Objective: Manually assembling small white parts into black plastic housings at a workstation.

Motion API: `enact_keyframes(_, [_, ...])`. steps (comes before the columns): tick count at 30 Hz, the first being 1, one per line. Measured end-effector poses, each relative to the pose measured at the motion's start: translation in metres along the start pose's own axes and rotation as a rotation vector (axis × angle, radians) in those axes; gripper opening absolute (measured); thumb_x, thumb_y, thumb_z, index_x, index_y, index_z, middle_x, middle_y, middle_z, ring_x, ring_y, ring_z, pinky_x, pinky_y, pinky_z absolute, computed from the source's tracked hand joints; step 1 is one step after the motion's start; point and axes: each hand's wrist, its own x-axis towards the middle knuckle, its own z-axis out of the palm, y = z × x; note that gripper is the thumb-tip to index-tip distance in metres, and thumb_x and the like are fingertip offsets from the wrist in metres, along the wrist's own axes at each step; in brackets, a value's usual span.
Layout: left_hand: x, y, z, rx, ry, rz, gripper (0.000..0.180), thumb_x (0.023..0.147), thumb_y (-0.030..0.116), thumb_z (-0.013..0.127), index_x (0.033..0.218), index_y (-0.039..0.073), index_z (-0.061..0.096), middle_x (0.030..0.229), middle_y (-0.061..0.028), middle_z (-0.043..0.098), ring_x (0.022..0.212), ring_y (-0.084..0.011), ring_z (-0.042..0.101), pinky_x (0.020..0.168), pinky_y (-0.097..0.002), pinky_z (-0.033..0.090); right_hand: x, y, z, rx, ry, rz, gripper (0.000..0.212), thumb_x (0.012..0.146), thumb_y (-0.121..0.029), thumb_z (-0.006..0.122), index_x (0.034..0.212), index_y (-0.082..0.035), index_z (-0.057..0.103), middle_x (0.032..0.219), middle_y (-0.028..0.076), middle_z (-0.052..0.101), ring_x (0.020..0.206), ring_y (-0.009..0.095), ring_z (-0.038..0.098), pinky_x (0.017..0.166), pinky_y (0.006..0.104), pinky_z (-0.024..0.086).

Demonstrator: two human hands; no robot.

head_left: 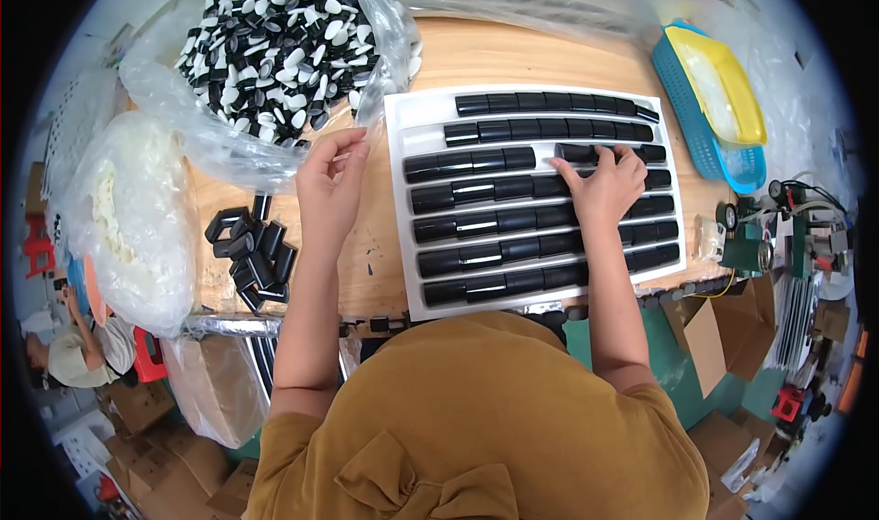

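A white tray (397, 145) with several long rows lies before me on the wooden table. Glossy black oblong pieces (472, 162) sit end to end in its rows. My right hand (604, 186) is over the third row from the far side, thumb and fingers bent around a black piece (575, 153). A bare white gap shows in that row, left of the thumb. My left hand (331, 174) is raised beside the tray's left edge. Its fingers are loosely curled, thumb and index apart, with nothing visible between them.
Loose black pieces (261, 256) are heaped left of my left forearm. A clear plastic bag (151, 85) holds many small black and white ovals; another bag (151, 245) has whitish contents. At the right are a blue basket (682, 90), a yellow tray (746, 99) and gauged equipment (755, 245).
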Motion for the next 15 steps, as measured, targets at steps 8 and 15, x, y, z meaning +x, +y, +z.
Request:
enact_keyframes(8, [0.002, -0.011, -0.017, 0.068, 0.132, -0.027, 0.013, 0.089, 0.006, 0.062, 0.098, 0.0, 0.068, 0.095, -0.0041, 0.066, 0.081, -0.0083, 0.058, 0.068, -0.021, 0.046, -0.001, -0.032, -0.005, 0.227, -0.018, -0.17, 0.046, 0.072, -0.042, 0.078, 0.094, -0.003, 0.07, 0.12, 0.018, 0.051, 0.116, 0.037, 0.041, 0.097, 0.0481, 0.032])
enact_keyframes(15, [0.041, -0.053, -0.037, 0.475, 0.233, 0.087, 0.015, 0.085, 0.004, 0.062, 0.098, -0.001, 0.068, 0.086, -0.0098, 0.069, 0.076, -0.0158, 0.065, 0.071, -0.0267, 0.05, -0.014, -0.06, 0.004, 0.195, -0.08, -0.216, 0.035, 0.078, -0.034, 0.074, 0.085, 0.001, 0.07, 0.127, 0.021, 0.05, 0.12, 0.038, 0.038, 0.101, 0.049, 0.026])
